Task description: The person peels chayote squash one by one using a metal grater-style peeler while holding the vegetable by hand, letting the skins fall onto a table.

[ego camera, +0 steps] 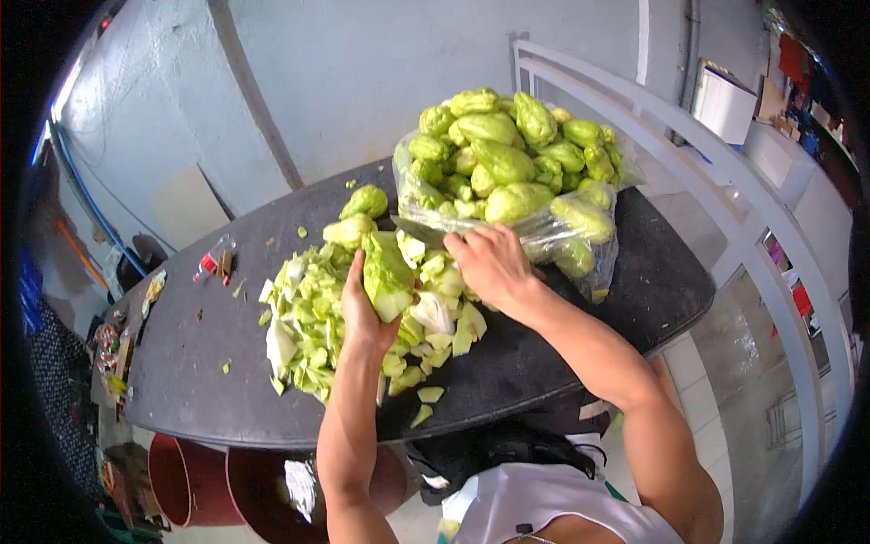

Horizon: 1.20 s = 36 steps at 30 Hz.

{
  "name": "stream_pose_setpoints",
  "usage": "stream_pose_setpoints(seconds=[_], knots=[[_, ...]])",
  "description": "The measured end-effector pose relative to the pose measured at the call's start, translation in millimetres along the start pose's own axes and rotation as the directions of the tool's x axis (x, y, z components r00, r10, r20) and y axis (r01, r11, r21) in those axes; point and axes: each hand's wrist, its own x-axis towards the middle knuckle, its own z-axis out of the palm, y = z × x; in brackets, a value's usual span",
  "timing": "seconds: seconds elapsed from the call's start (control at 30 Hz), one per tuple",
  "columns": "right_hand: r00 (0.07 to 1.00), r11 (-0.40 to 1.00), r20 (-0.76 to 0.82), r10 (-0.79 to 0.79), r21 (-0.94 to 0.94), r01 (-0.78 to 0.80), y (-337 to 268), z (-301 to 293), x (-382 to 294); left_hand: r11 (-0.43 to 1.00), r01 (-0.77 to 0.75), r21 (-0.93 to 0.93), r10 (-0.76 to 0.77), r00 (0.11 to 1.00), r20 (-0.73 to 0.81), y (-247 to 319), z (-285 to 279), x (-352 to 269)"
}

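Note:
My left hand (367, 313) holds a partly cut green chayote (387, 275) upright over the table. A knife is gripped in my right hand (493, 265), its blade (421, 232) pointing left, close to the top of that chayote. Beneath both hands lies a wide heap of cut chayote pieces (312, 326) on the dark table. Two whole chayotes (365, 202) rest just behind the heap. At the back right a clear plastic bag (605, 262) stands open, piled with whole chayotes (503, 160).
The dark oval table (197, 353) stands by a pale wall. A plastic bottle (216, 258) lies at its left. White metal railings (741, 238) curve along the right side. Reddish round containers (204, 483) are on the floor below the near edge, with a black bag (503, 445) beside them.

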Motion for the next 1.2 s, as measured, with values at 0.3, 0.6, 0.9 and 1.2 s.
stream_pose_setpoints(seconds=[0.3, 0.6, 0.9, 1.2], knots=[[0.908, 0.958, -0.364, -0.209, 0.109, 0.264, -23, -21, -6, 0.997, -0.079, 0.004, 0.077, 0.974, -0.214, -4, 6, 1], [0.891, 0.954, -0.396, -0.222, 0.103, 0.283, -22, -25, -10, 0.996, -0.014, -0.092, 0.003, 0.993, -0.12, 1, -11, 11], [0.987, 0.999, -0.15, -0.053, -0.009, 0.052, -15, -1, -3, 0.997, -0.025, -0.068, 0.021, 0.998, -0.055, 0, -11, 14], [0.772, 0.921, -0.523, -0.36, -0.065, 0.385, -43, -33, -12, 0.918, 0.027, -0.395, 0.016, 0.994, 0.107, 2, -19, 11]])
